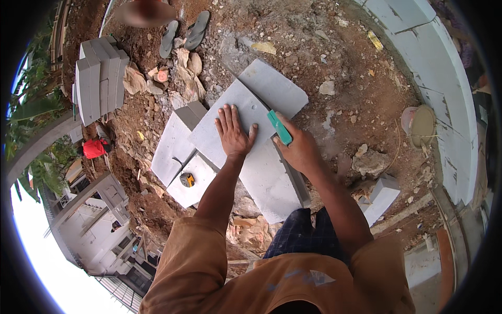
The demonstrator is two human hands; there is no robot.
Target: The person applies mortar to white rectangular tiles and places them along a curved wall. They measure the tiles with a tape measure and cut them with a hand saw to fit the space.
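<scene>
My left hand (235, 130) lies flat with fingers spread on a light grey concrete block (209, 131). In my right hand (301, 148) is the green handle (279, 127) of a hand saw. Its thin dark blade (252, 92) runs away up and to the left, between the block under my left hand and another grey block (280, 86); whether it sits in a cut I cannot tell. More pale blocks (274, 186) lie beneath and nearer my legs. To the left, a yellow and black tape measure (187, 179) rests on a block, with a small dark curved item beside it.
A stack of grey blocks (99, 78) stands at far left. Grey sandals (196, 31) and crumpled brown paper (191, 73) lie on rubble-strewn soil. A pale block wall (439, 99) curves along the right, near a dirty bucket (421, 125). A cut block (383, 199) sits at lower right.
</scene>
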